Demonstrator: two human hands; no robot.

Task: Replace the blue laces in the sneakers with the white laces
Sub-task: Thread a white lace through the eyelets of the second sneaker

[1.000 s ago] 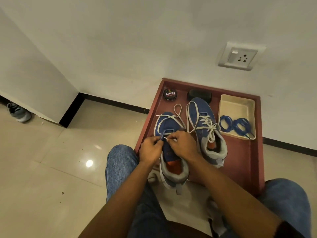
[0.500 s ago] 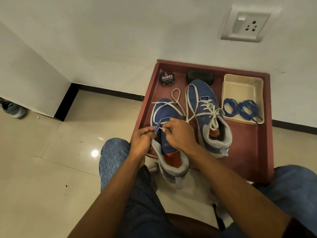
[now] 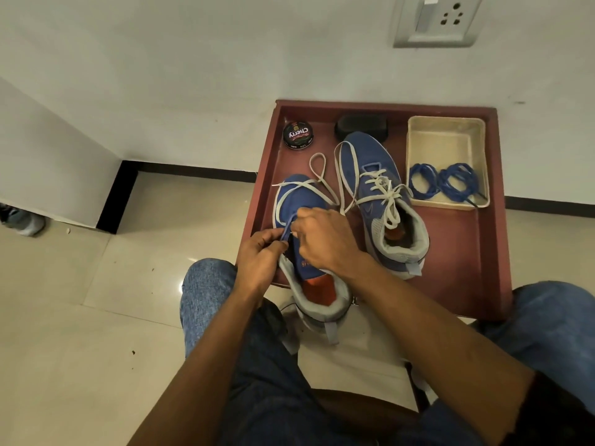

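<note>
Two blue sneakers lie on a dark red tray (image 3: 467,252). The right sneaker (image 3: 383,201) is laced and tied with a white lace. The left sneaker (image 3: 302,262) hangs over the tray's near edge, its white lace (image 3: 317,183) loose across the toe. My left hand (image 3: 260,255) pinches the blue eyelet flap on the shoe's left side. My right hand (image 3: 325,239) is curled over the tongue and pinches the lace end right beside the flap; the tip is hidden. Two coiled blue laces (image 3: 442,181) lie in a cream box (image 3: 446,136).
A round shoe-polish tin (image 3: 297,135) and a black brush (image 3: 360,125) sit at the tray's far side, against the white wall. A wall socket (image 3: 438,20) is above. My knees in jeans flank the tray. Another shoe (image 3: 21,220) lies on the floor at far left.
The view has tilted down and closer. Both hands stay at the left sneaker's eyelets; my right hand has shifted slightly over the tongue toward the flap held by my left.
</note>
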